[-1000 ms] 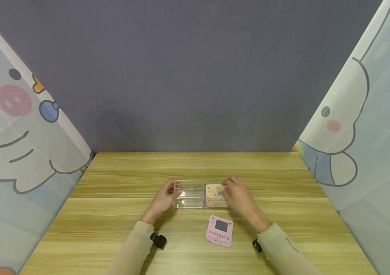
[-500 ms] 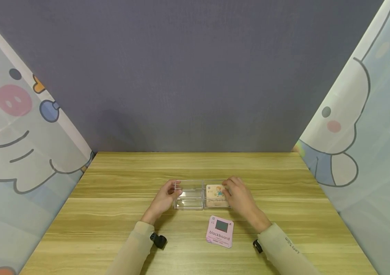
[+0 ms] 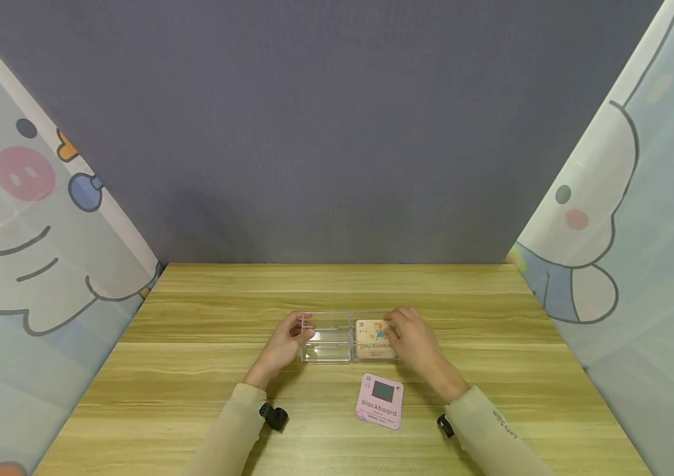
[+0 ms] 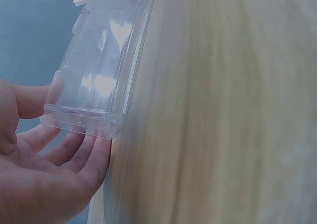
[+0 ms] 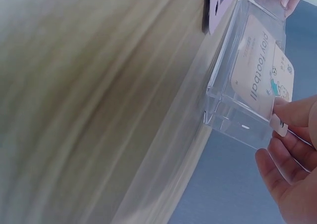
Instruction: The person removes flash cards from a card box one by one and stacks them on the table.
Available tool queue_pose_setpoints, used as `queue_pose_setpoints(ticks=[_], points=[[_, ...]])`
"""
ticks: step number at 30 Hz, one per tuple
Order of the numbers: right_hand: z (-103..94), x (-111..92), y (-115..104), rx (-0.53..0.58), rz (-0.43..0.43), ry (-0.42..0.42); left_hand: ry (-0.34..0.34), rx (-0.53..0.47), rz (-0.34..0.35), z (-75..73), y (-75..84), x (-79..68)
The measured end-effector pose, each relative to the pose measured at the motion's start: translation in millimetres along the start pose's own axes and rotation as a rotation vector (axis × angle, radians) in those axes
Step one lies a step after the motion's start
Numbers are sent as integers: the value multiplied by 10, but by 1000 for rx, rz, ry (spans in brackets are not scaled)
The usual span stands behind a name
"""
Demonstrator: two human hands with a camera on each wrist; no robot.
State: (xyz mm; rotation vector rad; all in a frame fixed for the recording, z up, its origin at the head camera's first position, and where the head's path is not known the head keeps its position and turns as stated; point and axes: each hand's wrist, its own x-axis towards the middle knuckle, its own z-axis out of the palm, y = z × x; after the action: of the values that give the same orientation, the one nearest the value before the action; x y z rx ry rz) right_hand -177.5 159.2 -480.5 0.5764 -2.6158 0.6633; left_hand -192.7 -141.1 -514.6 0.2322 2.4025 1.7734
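A clear plastic box point(image 3: 326, 354) with two sections side by side stands mid-table in the head view. My left hand point(image 3: 280, 345) grips its left end; in the left wrist view, the thumb lies at one face of the box point(image 4: 94, 60) and the fingers curl around the end. A cream card point(image 3: 369, 333) printed "play football" leans in the right section. At its right edge, my right hand point(image 3: 420, 344) pinches it, the thumb on the card's printed face point(image 5: 257, 70) and the fingers behind. Nothing shows in the left section.
A pink card point(image 3: 380, 401) reading "blackboard" lies face up on the wooden table point(image 3: 206, 297), in front of the box and between the forearms. A dark wall point(image 3: 337, 132) rises behind the table, and cartoon-printed curtains point(image 3: 658, 277) hang at both sides.
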Motion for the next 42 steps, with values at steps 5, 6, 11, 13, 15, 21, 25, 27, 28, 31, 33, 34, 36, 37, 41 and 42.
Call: queue_pose_setpoints(ticks=[5, 6, 11, 13, 15, 21, 25, 27, 28, 31, 33, 34, 36, 37, 41, 42], points=[[-13, 2, 6, 12, 8, -16, -4, 11, 9, -3, 1, -2], [-18, 2, 6, 19, 12, -17, -5, 16, 15, -3, -2, -2], [-26, 7, 9, 36, 21, -15, -3, 4, 1, -3, 7, 1], [-27, 9, 10, 41, 21, -14, -2, -3, -8, -3, 12, 0], [-31, 9, 7, 44, 25, -13, -1, -4, -6, -2, 14, -4], [-45, 14, -8, 78, 63, -6, -2, -6, -10, -2, 20, -6], [-50, 18, -11, 104, 88, -3, -8, -6, -9, 1, 19, -3], [-60, 19, -14, 119, 111, -9, -4, -7, -9, 5, 17, -1], [-65, 21, -16, 131, 126, -16, -1, -8, -8, 7, 17, 0], [-88, 29, -23, 166, 171, -34, 12, -17, -13, 11, 28, 2], [-106, 31, -28, 183, 196, -43, 21, -15, -7, 12, 36, 2], [-113, 32, -30, 190, 200, -46, 23, -16, -7, 12, 39, 2], [-122, 30, -30, 192, 203, -45, 25, -16, -2, 10, 43, 3], [-127, 28, -31, 195, 205, -46, 24, -17, -2, 9, 46, 2], [-132, 20, -29, 194, 201, -39, 20, -25, -6, 6, 59, -5], [-132, 18, -26, 193, 198, -36, 20, -26, -7, 6, 62, -7]])
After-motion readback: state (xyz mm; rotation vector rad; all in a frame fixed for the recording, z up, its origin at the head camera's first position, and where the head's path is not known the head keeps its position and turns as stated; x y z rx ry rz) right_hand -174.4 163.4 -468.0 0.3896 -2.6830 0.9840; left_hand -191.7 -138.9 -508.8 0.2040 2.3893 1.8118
